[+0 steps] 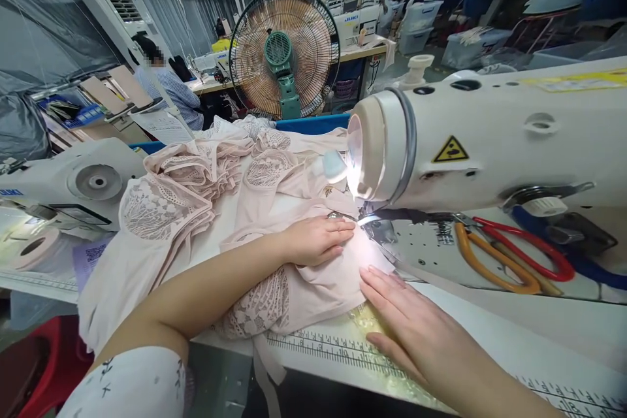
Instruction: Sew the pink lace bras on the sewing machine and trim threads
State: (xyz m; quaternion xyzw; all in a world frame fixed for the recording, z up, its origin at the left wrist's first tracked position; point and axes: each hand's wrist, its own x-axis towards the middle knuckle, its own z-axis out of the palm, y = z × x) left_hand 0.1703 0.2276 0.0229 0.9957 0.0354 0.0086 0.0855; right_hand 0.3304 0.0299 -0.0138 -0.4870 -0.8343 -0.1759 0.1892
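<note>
A pale pink bra (313, 287) with a lace cup lies on the sewing machine bed, its edge under the lit needle area. My left hand (318, 240) rests flat on the fabric just left of the needle, fingers stretched out. My right hand (406, 320) is laid over the fabric's right edge, fingers extended and thumb apart. The sewing machine (470, 137) reaches in from the right with its lamp shining on the cloth. Glare hides the needle itself. A strap end hangs over the table's front edge.
Orange-and-red-handled scissors (509, 258) lie right of the needle. Stacked lace bras (166, 209) fill the left side. A large fan (284, 52) stands behind. Another sewing machine (88, 176) is at left. A co-worker (169, 88) sits farther back. A ruler tape (323, 344) runs along the front edge.
</note>
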